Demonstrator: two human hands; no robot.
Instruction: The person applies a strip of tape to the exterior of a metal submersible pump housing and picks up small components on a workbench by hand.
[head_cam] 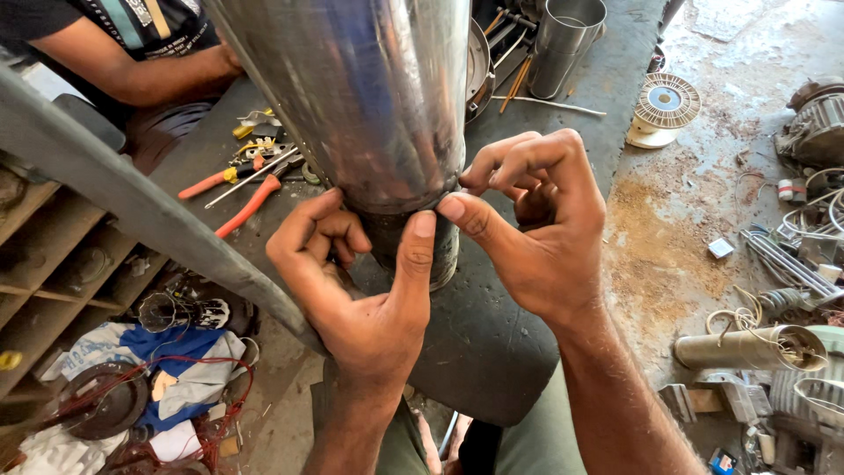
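Head view showed left hand (369,299) and right hand (536,229) pinching a steel cylinder (369,97)'s dark lower rim, where thumbs could slip off.

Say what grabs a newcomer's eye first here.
The big shiny steel cylinder fills the top centre, standing on a dark workbench. Both thumbs press at its lower rim: left hand below, right hand beside it. Orange-handled pliers lie left of the cylinder, near another person's arm.
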